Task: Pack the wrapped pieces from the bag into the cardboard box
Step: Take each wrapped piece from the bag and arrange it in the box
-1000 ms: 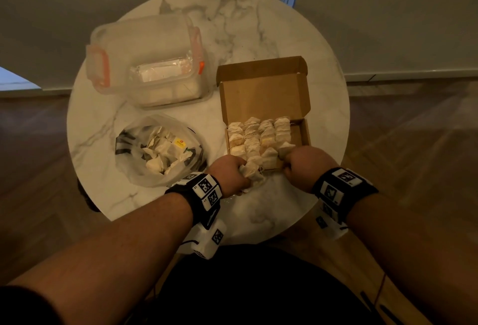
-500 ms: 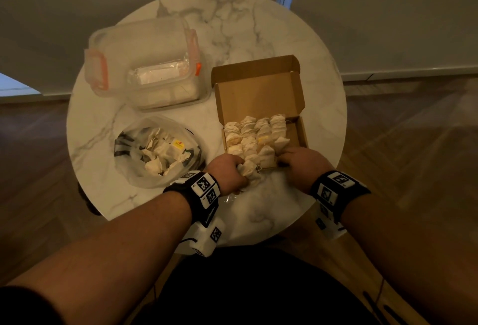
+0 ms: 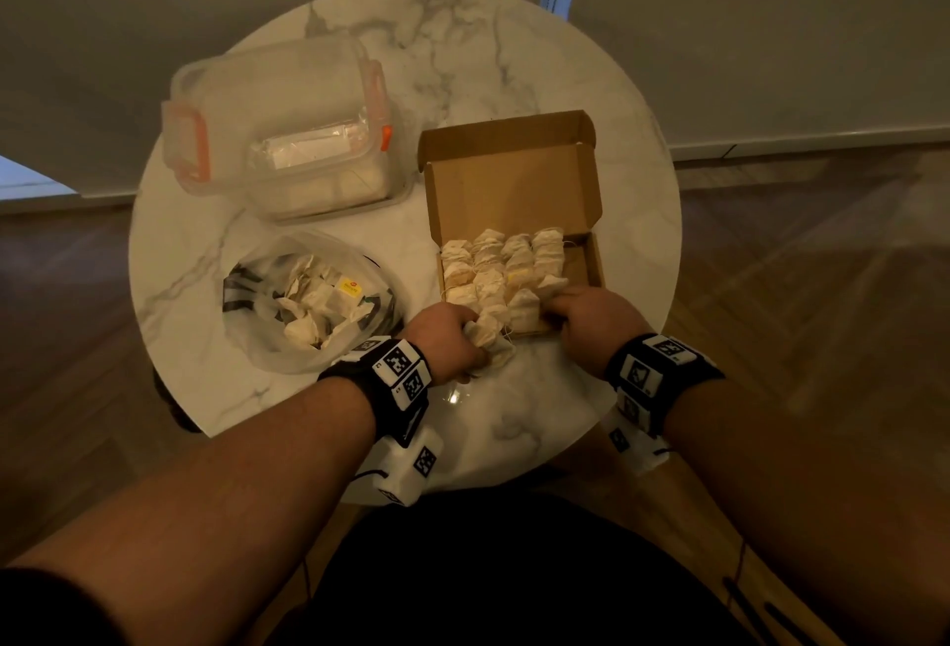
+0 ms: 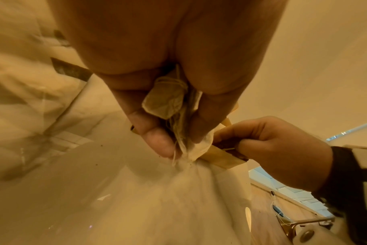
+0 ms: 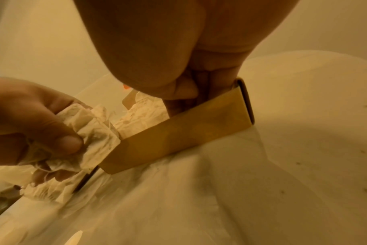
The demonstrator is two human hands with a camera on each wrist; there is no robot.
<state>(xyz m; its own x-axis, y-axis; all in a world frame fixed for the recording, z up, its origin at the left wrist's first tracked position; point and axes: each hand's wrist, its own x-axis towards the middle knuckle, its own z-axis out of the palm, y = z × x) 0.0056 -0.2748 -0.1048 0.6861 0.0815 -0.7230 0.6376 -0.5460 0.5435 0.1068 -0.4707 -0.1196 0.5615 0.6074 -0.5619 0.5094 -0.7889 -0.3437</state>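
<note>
Paper pieces (image 3: pixel 491 337) are clutched in the left hand (image 3: pixel 446 342); the box (image 3: pixel 591 259) wall at 6 o'clock is gripped by the right hand (image 3: pixel 591 319), so pieces are best fed singly.

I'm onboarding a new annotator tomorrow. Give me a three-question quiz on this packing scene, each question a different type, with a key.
1. True or false: the lid of the cardboard box stands open.
2. Which hand grips a bunch of wrapped pieces just outside the box's near left corner? A) left hand B) right hand
3. Fill in: loose pieces not yet packed sit in the clear ___ left of the box.

Key:
1. True
2. A; the right hand reaches over the box's near wall, its fingertips hidden.
3. plastic bag
</note>
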